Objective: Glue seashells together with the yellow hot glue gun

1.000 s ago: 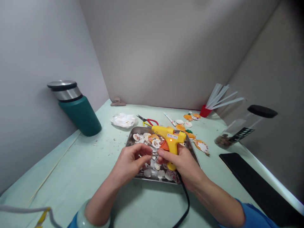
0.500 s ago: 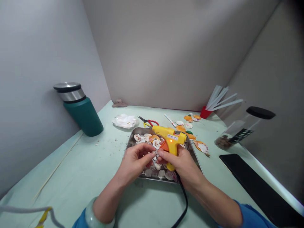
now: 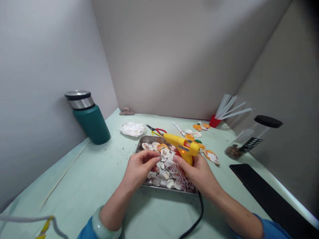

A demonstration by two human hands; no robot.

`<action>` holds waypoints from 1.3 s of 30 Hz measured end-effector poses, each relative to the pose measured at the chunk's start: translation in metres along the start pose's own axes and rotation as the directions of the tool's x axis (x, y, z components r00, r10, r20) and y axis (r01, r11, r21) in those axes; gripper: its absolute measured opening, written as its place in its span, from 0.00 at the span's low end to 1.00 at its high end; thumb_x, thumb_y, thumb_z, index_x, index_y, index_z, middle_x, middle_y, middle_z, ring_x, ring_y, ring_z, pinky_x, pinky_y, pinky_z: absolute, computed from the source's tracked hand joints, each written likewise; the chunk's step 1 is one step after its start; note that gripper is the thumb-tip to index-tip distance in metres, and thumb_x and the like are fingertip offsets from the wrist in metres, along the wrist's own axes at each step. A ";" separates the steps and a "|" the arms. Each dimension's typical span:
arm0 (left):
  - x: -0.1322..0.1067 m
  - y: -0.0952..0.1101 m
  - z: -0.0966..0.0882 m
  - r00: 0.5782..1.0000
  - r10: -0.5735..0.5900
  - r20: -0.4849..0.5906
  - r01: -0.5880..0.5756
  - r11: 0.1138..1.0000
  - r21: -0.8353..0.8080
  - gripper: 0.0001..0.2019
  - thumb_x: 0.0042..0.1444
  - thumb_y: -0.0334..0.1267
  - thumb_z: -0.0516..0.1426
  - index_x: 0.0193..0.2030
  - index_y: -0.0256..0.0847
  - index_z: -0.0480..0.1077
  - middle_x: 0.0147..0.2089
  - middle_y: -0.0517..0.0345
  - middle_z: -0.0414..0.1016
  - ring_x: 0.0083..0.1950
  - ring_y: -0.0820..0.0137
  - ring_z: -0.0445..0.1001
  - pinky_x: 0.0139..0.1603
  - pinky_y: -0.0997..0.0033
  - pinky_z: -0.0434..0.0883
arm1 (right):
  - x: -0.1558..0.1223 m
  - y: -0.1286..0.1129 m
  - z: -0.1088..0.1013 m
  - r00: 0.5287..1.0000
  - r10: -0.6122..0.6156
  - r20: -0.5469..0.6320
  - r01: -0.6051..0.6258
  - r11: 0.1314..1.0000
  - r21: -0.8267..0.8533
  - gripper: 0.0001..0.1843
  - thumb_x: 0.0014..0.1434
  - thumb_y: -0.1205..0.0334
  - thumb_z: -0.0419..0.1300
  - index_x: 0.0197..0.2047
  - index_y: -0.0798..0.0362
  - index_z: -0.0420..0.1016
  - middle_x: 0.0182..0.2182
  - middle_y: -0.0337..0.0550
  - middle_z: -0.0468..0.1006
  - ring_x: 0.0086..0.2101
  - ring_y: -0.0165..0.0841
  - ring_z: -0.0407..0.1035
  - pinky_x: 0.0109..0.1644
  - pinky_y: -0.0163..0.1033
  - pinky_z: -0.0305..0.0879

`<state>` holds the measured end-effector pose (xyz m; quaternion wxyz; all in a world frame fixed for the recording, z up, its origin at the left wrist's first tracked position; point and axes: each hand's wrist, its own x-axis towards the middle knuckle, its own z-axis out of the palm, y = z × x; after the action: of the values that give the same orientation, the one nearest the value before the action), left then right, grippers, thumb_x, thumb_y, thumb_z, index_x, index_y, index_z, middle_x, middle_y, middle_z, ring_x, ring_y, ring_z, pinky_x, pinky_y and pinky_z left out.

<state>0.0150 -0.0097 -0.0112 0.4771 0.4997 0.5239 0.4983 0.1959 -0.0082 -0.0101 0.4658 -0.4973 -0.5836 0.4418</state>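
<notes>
Head view: my right hand (image 3: 196,172) grips the yellow glue gun (image 3: 183,147) above the tray (image 3: 161,188) of shells (image 3: 165,164). My left hand (image 3: 139,167) curls beside it; whether it pinches anything I cannot tell. I judge a steady nozzle and fingertips clear of its tip matter most.

This is a small craft-work booth: plain grey partition walls (image 3: 174,59) close in a pale green tabletop (image 3: 99,176) on three sides. On it lie hobby tools and materials: a yellow hot-glue gun (image 3: 183,147) with its orange light on, a shallow steel tray (image 3: 164,188) heaped with small white painted shells (image 3: 165,164), red-handled scissors (image 3: 157,129), and a red cup (image 3: 213,122) of clear glue sticks (image 3: 230,108).
</notes>
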 end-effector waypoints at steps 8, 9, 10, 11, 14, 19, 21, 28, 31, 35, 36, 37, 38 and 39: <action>0.002 -0.001 -0.004 0.998 -0.071 -0.001 0.070 0.988 -0.140 0.09 0.42 0.37 0.66 0.28 0.36 0.73 0.18 0.63 0.72 0.19 0.76 0.69 0.23 0.76 0.68 | -0.016 0.018 -0.027 0.962 -0.263 0.074 0.273 0.930 -0.244 0.09 0.56 0.57 0.61 0.39 0.53 0.73 0.33 0.42 0.79 0.33 0.37 0.73 0.36 0.38 0.69; 0.003 -0.001 -0.004 0.998 -0.070 0.001 0.069 0.986 -0.149 0.09 0.42 0.37 0.66 0.29 0.35 0.72 0.19 0.62 0.73 0.19 0.76 0.69 0.23 0.76 0.68 | -0.017 0.019 -0.028 0.948 -0.299 0.108 0.317 0.902 -0.292 0.08 0.57 0.58 0.61 0.38 0.52 0.73 0.32 0.42 0.78 0.31 0.36 0.72 0.35 0.37 0.69; 0.003 -0.002 -0.004 0.998 -0.069 0.007 0.069 0.985 -0.161 0.09 0.42 0.37 0.66 0.29 0.35 0.72 0.20 0.62 0.73 0.19 0.76 0.70 0.23 0.77 0.68 | -0.017 0.020 -0.029 0.935 -0.327 0.140 0.355 0.875 -0.329 0.07 0.57 0.59 0.60 0.39 0.52 0.73 0.32 0.42 0.78 0.30 0.35 0.72 0.34 0.37 0.68; 0.004 -0.003 -0.005 0.998 -0.069 0.014 0.070 0.982 -0.175 0.09 0.43 0.37 0.66 0.30 0.35 0.72 0.21 0.61 0.74 0.20 0.76 0.70 0.23 0.77 0.67 | -0.017 0.021 -0.029 0.921 -0.353 0.167 0.390 0.849 -0.356 0.07 0.58 0.61 0.59 0.40 0.52 0.72 0.34 0.42 0.78 0.30 0.35 0.72 0.34 0.36 0.68; 0.005 -0.006 -0.006 0.996 -0.076 0.037 0.082 0.972 -0.222 0.10 0.43 0.36 0.66 0.30 0.35 0.72 0.22 0.61 0.74 0.19 0.78 0.69 0.22 0.79 0.66 | -0.016 0.023 -0.031 0.858 -0.475 0.198 0.512 0.756 -0.407 0.10 0.57 0.64 0.59 0.44 0.52 0.71 0.36 0.44 0.79 0.32 0.36 0.74 0.36 0.36 0.69; 0.007 -0.009 -0.009 0.994 -0.095 0.055 0.107 0.952 -0.286 0.11 0.44 0.37 0.66 0.30 0.34 0.71 0.25 0.59 0.76 0.18 0.80 0.67 0.18 0.81 0.63 | -0.014 0.021 -0.030 0.710 -0.658 0.253 0.693 0.588 -0.416 0.15 0.57 0.69 0.57 0.49 0.51 0.68 0.37 0.47 0.80 0.34 0.37 0.76 0.36 0.35 0.70; 0.007 -0.009 -0.009 0.992 -0.108 0.072 0.124 0.945 -0.301 0.11 0.43 0.37 0.66 0.30 0.34 0.71 0.24 0.60 0.75 0.17 0.80 0.67 0.18 0.81 0.63 | -0.013 0.019 -0.030 0.685 -0.674 0.277 0.720 0.569 -0.397 0.15 0.57 0.67 0.58 0.49 0.50 0.67 0.35 0.47 0.80 0.33 0.38 0.76 0.34 0.36 0.70; 0.008 -0.009 -0.008 0.987 -0.147 0.067 0.161 0.936 -0.314 0.11 0.41 0.37 0.67 0.29 0.34 0.71 0.20 0.65 0.70 0.16 0.81 0.64 0.15 0.82 0.61 | -0.015 0.017 -0.031 0.686 -0.659 0.308 0.725 0.585 -0.363 0.14 0.56 0.63 0.59 0.47 0.50 0.69 0.31 0.46 0.80 0.29 0.38 0.75 0.31 0.38 0.70; 0.008 -0.009 -0.008 0.987 -0.147 0.069 0.161 0.937 -0.309 0.11 0.41 0.37 0.67 0.29 0.35 0.71 0.19 0.65 0.70 0.16 0.81 0.64 0.16 0.82 0.61 | -0.015 0.016 -0.030 0.691 -0.663 0.290 0.719 0.585 -0.377 0.14 0.57 0.62 0.59 0.47 0.50 0.70 0.34 0.47 0.81 0.32 0.40 0.76 0.33 0.38 0.71; 0.008 -0.009 -0.009 0.988 -0.144 0.059 0.156 0.939 -0.307 0.11 0.41 0.37 0.67 0.28 0.35 0.71 0.20 0.63 0.72 0.16 0.82 0.63 0.16 0.82 0.61 | -0.015 0.015 -0.030 0.695 -0.663 0.279 0.712 0.579 -0.396 0.13 0.57 0.61 0.59 0.47 0.50 0.70 0.35 0.47 0.81 0.33 0.39 0.77 0.34 0.37 0.71; 0.007 -0.009 -0.009 0.988 -0.143 0.055 0.153 0.940 -0.305 0.11 0.41 0.37 0.67 0.28 0.35 0.71 0.21 0.62 0.73 0.16 0.82 0.63 0.16 0.82 0.61 | -0.015 0.015 -0.030 0.696 -0.665 0.270 0.709 0.580 -0.400 0.13 0.57 0.61 0.59 0.47 0.50 0.70 0.35 0.47 0.81 0.32 0.39 0.77 0.34 0.37 0.71; 0.007 -0.008 -0.009 0.989 -0.142 0.053 0.151 0.941 -0.303 0.11 0.42 0.36 0.67 0.28 0.35 0.71 0.21 0.62 0.73 0.16 0.82 0.63 0.16 0.83 0.61 | -0.015 0.015 -0.030 0.697 -0.666 0.263 0.708 0.582 -0.401 0.13 0.57 0.61 0.59 0.47 0.50 0.70 0.35 0.47 0.81 0.33 0.39 0.77 0.34 0.37 0.71; 0.007 -0.008 -0.009 0.988 -0.142 0.052 0.151 0.942 -0.300 0.11 0.42 0.36 0.67 0.28 0.35 0.71 0.21 0.62 0.73 0.16 0.82 0.63 0.16 0.83 0.60 | -0.016 0.015 -0.029 0.699 -0.666 0.261 0.707 0.585 -0.398 0.13 0.57 0.61 0.59 0.47 0.50 0.70 0.34 0.47 0.81 0.33 0.39 0.77 0.34 0.37 0.71; 0.007 -0.009 -0.009 0.988 -0.144 0.054 0.153 0.942 -0.297 0.11 0.42 0.36 0.67 0.28 0.35 0.71 0.20 0.63 0.73 0.16 0.82 0.63 0.16 0.83 0.60 | -0.016 0.016 -0.029 0.701 -0.664 0.261 0.706 0.591 -0.391 0.13 0.57 0.61 0.59 0.47 0.51 0.70 0.34 0.47 0.81 0.32 0.39 0.76 0.34 0.37 0.71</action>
<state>0.0056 -0.0032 -0.0193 0.5920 0.3884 0.4705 0.5267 0.2283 -0.0205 -0.0219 0.4408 -0.3104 -0.8367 0.0971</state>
